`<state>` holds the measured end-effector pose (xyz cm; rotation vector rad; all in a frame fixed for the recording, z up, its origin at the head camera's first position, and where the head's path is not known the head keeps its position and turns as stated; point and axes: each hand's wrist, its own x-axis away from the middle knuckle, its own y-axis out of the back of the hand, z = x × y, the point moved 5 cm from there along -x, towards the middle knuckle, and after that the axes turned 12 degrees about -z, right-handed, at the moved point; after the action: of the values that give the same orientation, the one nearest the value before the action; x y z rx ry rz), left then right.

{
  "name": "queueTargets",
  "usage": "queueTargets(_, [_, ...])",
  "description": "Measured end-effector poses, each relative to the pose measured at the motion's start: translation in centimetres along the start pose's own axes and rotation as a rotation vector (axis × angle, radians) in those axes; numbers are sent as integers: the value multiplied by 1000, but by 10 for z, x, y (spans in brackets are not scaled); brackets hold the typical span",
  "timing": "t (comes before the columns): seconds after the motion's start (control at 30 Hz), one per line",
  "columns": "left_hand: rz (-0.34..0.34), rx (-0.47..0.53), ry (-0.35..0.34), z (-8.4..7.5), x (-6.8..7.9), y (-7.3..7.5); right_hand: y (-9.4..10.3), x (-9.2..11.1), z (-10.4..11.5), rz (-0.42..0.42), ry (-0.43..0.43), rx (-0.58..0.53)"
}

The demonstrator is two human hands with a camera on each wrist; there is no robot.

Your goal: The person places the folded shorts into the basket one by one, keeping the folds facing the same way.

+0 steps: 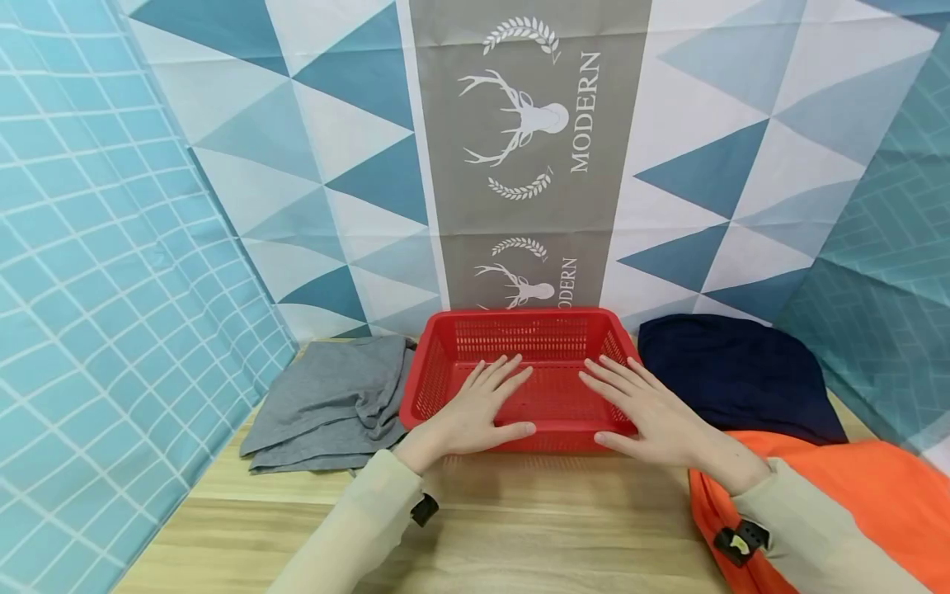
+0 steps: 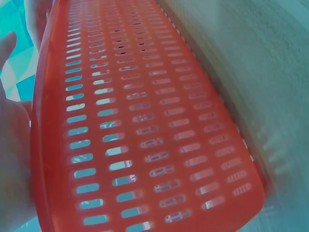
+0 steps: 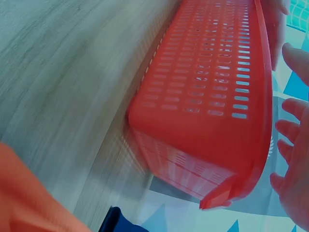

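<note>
A red plastic basket (image 1: 519,436) with slotted walls stands on the wooden table, and nothing shows inside it. Over its front left part hovers my left hand (image 1: 475,412), fingers straight and spread, palm down. My right hand (image 1: 646,412) is held the same way over the front right part, thumb pointing inward. Neither hand holds anything. In the left wrist view the basket's slotted side (image 2: 145,125) fills most of the picture, with the hand at its rim. The right wrist view shows the right hand (image 3: 295,145) beside the rim, fingers apart from it.
Folded grey cloth (image 1: 326,404) lies left of the basket. To the right is dark navy cloth (image 1: 735,371), with orange cloth (image 1: 831,487) in front of it, under the right forearm. Patterned sheets (image 1: 356,165) hang close behind and on both sides of the table (image 1: 549,528).
</note>
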<state>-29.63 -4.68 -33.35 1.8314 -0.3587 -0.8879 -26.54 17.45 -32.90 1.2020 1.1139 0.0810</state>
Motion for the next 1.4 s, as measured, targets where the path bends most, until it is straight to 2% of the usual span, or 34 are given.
queueTargets(0.3, [0, -6, -24, -8, -5, -6, 9, 6, -6, -10, -13, 15])
queueTargets(0.47, [-7, -22, -50, -15, -7, -10, 13, 11, -7, -11, -14, 21])
queueTargets(0.83, [-13, 7, -95, -35, -9, -18, 26, 27, -15, -20, -77, 4])
queueTargets(1.13, [-9, -40, -138, -50, -10, -24, 40, 41, -19, -12, -100, 18])
queueTargets(1.4, [-13, -34, -162, -60, -10, -29, 46, 49, -23, 1, -124, 35])
